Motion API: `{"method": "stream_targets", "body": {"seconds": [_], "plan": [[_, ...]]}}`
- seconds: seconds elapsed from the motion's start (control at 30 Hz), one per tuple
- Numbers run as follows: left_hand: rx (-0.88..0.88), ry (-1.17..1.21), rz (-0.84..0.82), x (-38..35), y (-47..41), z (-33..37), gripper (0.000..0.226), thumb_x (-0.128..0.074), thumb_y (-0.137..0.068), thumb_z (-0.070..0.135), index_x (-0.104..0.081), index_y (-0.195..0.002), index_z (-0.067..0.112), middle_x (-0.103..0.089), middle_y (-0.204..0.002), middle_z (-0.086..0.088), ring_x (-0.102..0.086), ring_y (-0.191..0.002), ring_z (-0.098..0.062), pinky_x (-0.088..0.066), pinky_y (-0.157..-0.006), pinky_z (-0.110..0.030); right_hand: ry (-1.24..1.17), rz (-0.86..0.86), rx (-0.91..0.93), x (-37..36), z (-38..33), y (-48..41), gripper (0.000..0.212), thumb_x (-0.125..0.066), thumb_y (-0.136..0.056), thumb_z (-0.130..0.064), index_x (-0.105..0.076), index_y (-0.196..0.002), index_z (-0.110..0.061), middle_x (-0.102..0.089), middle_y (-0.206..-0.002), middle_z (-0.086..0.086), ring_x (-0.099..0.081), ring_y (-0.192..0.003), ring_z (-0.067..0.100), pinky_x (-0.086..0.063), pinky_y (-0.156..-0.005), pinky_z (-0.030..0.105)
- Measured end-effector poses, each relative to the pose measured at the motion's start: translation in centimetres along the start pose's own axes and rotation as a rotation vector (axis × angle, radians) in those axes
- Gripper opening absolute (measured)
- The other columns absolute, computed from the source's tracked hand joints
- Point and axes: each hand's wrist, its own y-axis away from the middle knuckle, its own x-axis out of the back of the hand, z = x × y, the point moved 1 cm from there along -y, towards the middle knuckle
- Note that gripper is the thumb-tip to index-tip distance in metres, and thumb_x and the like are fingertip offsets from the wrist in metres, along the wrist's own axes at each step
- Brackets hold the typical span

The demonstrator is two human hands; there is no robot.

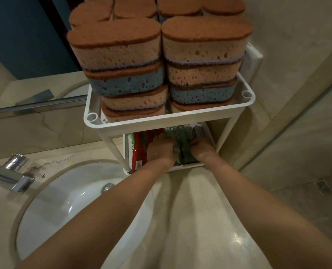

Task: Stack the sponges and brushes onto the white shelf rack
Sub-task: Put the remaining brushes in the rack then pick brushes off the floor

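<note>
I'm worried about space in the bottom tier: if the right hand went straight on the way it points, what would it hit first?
Probably the bristled heads of the green brushes just beyond the right hand. The back of the white rack is hidden, so depth is uncertain.

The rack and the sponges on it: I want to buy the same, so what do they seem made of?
Rack: probably moulded white plastic, smooth and matte; the corner posts are hollow tubes, open on top. Sponges: soft open-cell foam, peach or blue, pitted with holes; each carries a darker brown top layer, likely a coarser scouring pad.
</note>
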Motion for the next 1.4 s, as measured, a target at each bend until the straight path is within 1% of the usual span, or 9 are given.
{"method": "stream_targets", "body": {"seconds": [0.17,0.47,0.7,0.8,0.9,1.0,1.2,1.33,1.4], "plan": [[-0.107,-0.086,0.008,-0.8,0.3,-1.0,0.030,-0.054,-0.093,0.029,-0.063,-0.121,0.036,-0.056,-0.128,0.003,-0.043,-0.120,-0.023,-0.039,-0.102,-0.037,0.016,0.009,0.016,-0.3,0.1,-0.1,0.022,-0.051,-0.095,-0.013,-0.071,-0.104,-0.008,-0.067,-0.111,0.014,-0.062,-0.102,0.030,-0.047,-0.079,0.028],[-0.209,-0.158,0.033,-1.7,0.6,-2.2,0.038,-0.052,-0.092,0.040,-0.055,-0.129,0.036,-0.045,-0.136,-0.001,-0.033,-0.132,-0.025,-0.033,-0.106,-0.040,0.089,0.022,0.106,-0.8,0.2,0.2,0.028,-0.050,-0.092,-0.009,-0.072,-0.108,-0.019,-0.069,-0.113,0.007,-0.062,-0.104,0.025,-0.047,-0.081,0.025],[-0.185,-0.128,0.010,-1.2,1.3,-2.6,0.041,-0.046,-0.094,0.044,-0.051,-0.135,0.037,-0.037,-0.146,-0.002,-0.024,-0.140,-0.026,-0.023,-0.114,-0.042,0.072,0.026,0.149,-0.7,0.2,1.0,0.028,-0.049,-0.092,-0.013,-0.071,-0.107,-0.022,-0.069,-0.111,0.004,-0.062,-0.100,0.024,-0.043,-0.076,0.025],[-0.177,-0.059,0.020,-0.9,2.3,-2.9,0.040,-0.046,-0.095,0.042,-0.054,-0.134,0.034,-0.041,-0.144,0.000,-0.028,-0.137,-0.024,-0.028,-0.112,-0.039,0.008,0.047,0.194,-0.6,0.4,2.3,0.028,-0.052,-0.090,-0.011,-0.069,-0.111,-0.019,-0.069,-0.111,0.005,-0.062,-0.101,0.024,-0.047,-0.078,0.027],[-0.142,0.083,0.041,-0.7,3.7,-3.2,0.039,-0.049,-0.096,0.036,-0.054,-0.133,0.030,-0.047,-0.139,0.002,-0.037,-0.131,-0.020,-0.038,-0.107,-0.037,-0.110,0.142,0.226,-0.7,0.5,4.3,0.033,-0.056,-0.088,-0.010,-0.066,-0.118,-0.020,-0.067,-0.119,0.002,-0.061,-0.109,0.022,-0.052,-0.092,0.034],[-0.071,0.314,0.092,-0.4,5.7,-3.5,0.032,-0.051,-0.096,0.029,-0.058,-0.127,0.031,-0.054,-0.129,0.005,-0.048,-0.119,-0.015,-0.047,-0.096,-0.032,-0.219,0.227,0.298,-1.3,0.1,6.4,0.034,-0.058,-0.088,-0.007,-0.065,-0.119,-0.020,-0.065,-0.120,0.001,-0.060,-0.109,0.017,-0.050,-0.094,0.031],[0.110,0.746,0.229,-0.7,11.5,-6.1,0.034,-0.051,-0.090,0.014,-0.063,-0.117,0.032,-0.061,-0.114,0.010,-0.059,-0.102,-0.003,-0.048,-0.089,-0.024,-0.351,0.133,0.444,-5.2,-0.6,10.4,0.028,-0.059,-0.086,-0.010,-0.060,-0.104,-0.032,-0.063,-0.104,-0.008,-0.059,-0.090,0.000,-0.047,-0.081,0.021],[0.271,0.803,0.335,-1.0,16.2,-8.2,0.036,-0.049,-0.089,0.016,-0.060,-0.109,0.044,-0.063,-0.103,0.020,-0.057,-0.090,0.007,-0.046,-0.075,-0.013,-0.328,0.000,0.472,-8.8,-1.5,12.6,0.031,-0.060,-0.084,-0.012,-0.059,-0.104,-0.035,-0.061,-0.105,-0.011,-0.057,-0.090,-0.004,-0.043,-0.076,0.014],[0.366,0.828,0.379,-1.4,18.9,-9.4,0.037,-0.049,-0.089,0.017,-0.058,-0.104,0.050,-0.062,-0.100,0.023,-0.057,-0.089,0.008,-0.047,-0.073,-0.015,-0.287,-0.062,0.514,-10.8,-1.8,13.9,0.031,-0.060,-0.083,-0.014,-0.059,-0.107,-0.033,-0.060,-0.107,-0.010,-0.058,-0.090,0.000,-0.045,-0.076,0.017]]}}
